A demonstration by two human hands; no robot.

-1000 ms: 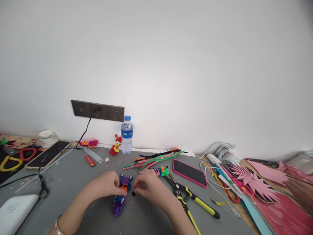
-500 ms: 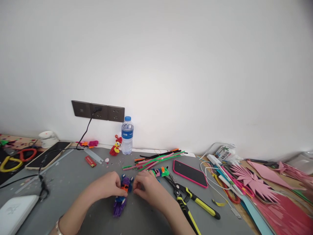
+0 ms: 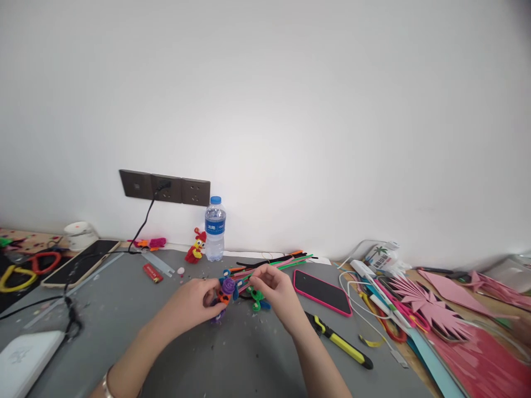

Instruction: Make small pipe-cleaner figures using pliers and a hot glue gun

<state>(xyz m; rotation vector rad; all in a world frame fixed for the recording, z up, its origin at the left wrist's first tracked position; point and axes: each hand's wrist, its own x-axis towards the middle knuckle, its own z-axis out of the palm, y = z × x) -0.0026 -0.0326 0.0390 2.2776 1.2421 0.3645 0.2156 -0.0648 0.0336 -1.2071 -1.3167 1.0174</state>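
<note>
My left hand (image 3: 197,301) is closed around a small pipe-cleaner figure (image 3: 226,296), purple and orange with blue at its sides. The figure is held up, its curled purple top toward me, and the fingers cover part of it. Just to its right, my right hand (image 3: 274,287) pinches a second pipe-cleaner figure (image 3: 256,297) in green with a bit of blue; the hand hides much of it. Behind both hands lies a loose bundle of coloured pipe cleaners (image 3: 286,263).
A water bottle (image 3: 215,229) and a red-yellow figure (image 3: 196,246) stand by the wall. Yellow-black pliers (image 3: 344,342) lie beside my right forearm, near a pink-cased phone (image 3: 322,293). Farther right are papers (image 3: 477,354) and cables; at left, a white box (image 3: 31,362) and scissors (image 3: 45,262).
My left hand has lifted the purple figure from lying on the mat and moved it right and away from me. My right hand has shifted right and taken hold of the green figure, turning it.
</note>
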